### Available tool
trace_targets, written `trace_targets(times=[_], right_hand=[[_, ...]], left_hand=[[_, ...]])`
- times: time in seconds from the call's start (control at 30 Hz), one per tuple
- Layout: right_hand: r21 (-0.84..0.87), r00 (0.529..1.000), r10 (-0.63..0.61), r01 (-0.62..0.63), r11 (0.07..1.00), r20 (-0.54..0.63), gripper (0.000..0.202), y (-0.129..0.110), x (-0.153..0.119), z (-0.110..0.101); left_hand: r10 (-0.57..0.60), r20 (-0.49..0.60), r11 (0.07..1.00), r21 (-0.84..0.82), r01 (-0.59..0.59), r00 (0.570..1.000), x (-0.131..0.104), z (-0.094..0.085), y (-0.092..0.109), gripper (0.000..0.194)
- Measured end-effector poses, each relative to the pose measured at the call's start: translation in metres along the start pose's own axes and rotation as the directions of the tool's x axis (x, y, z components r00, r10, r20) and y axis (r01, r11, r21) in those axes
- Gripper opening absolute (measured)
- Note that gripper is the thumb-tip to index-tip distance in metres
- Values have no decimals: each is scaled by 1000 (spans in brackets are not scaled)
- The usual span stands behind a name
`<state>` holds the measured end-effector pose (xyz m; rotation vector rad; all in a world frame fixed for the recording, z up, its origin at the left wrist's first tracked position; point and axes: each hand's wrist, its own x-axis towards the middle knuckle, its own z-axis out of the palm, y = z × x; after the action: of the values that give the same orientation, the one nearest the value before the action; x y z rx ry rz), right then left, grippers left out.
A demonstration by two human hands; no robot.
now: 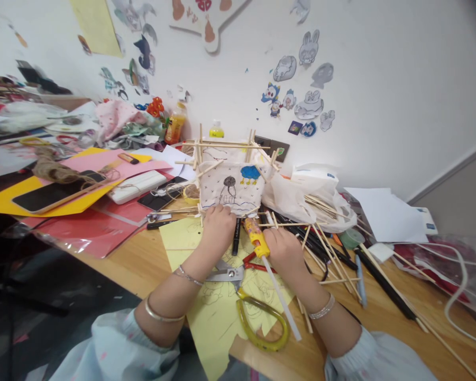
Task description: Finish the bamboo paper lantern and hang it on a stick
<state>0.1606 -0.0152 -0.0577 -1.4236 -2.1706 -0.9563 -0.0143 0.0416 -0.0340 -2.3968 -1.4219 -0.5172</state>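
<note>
In front of me stands a small box-like frame of wooden sticks point(226, 145) with white drawn-on panels. Its front panel point(214, 182) shows a blue cloud and a dark balloon-like shape. My left hand point(218, 227) is closed at the lower front edge of the frame; its fingertips are partly hidden. A yellow hot glue gun point(257, 239) points towards the frame's base, a clear glue stick point(281, 299) trailing from its back. My right hand point(283, 251) is wrapped around its side, hiding the handle. Scissors point(257, 320) lie below between my forearms, on yellow paper point(204, 338).
Loose wooden sticks point(335, 259) and black markers point(384, 286) lie to the right, near a plastic bag of sticks point(321, 203). Left are a phone point(55, 193), a white power bank point(137, 186), twine point(57, 166) and coloured paper. Bottles point(175, 124) stand by the wall.
</note>
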Motion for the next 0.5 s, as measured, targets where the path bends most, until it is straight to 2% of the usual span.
trace_targets(times=[0.33, 0.5], right_hand=[[5, 1000, 11, -11, 1000, -2, 19, -1, 0, 1], [81, 999, 26, -23, 996, -37, 20, 2, -2, 0]], left_hand=[[8, 14, 1000, -13, -8, 1000, 1, -3, 0, 23], [10, 10, 1000, -4, -10, 1000, -1, -1, -1, 22]])
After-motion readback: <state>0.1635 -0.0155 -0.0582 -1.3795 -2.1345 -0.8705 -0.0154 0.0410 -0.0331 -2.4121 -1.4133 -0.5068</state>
